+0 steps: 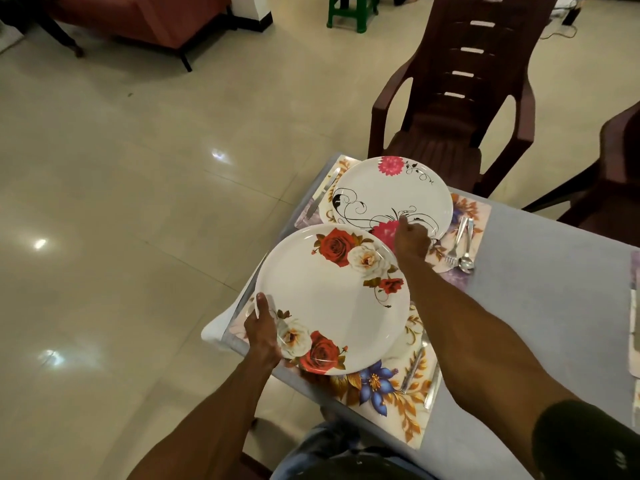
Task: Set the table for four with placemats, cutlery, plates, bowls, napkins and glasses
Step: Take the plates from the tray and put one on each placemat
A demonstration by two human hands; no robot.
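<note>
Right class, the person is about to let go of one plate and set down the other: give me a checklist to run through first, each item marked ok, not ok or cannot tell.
1. Pink-flower plate sits on the far placemat: ok.
2. Right hand clear of that plate: not ok, fingers are on its near rim.
3. Left hand grips the rose plate: ok.
4. Near placemat free where the plate will land: cannot tell, plate hides it.
5. Fork and spoon lie beside the far plate: ok.

Dim, warm indoor light. Overhead lamps leave bright glare spots on the glossy floor (104, 188) at left. The white plates stand out brightly. Wide-angle bending curves the edges, and the far chairs (460, 98) look dark and soft.
</note>
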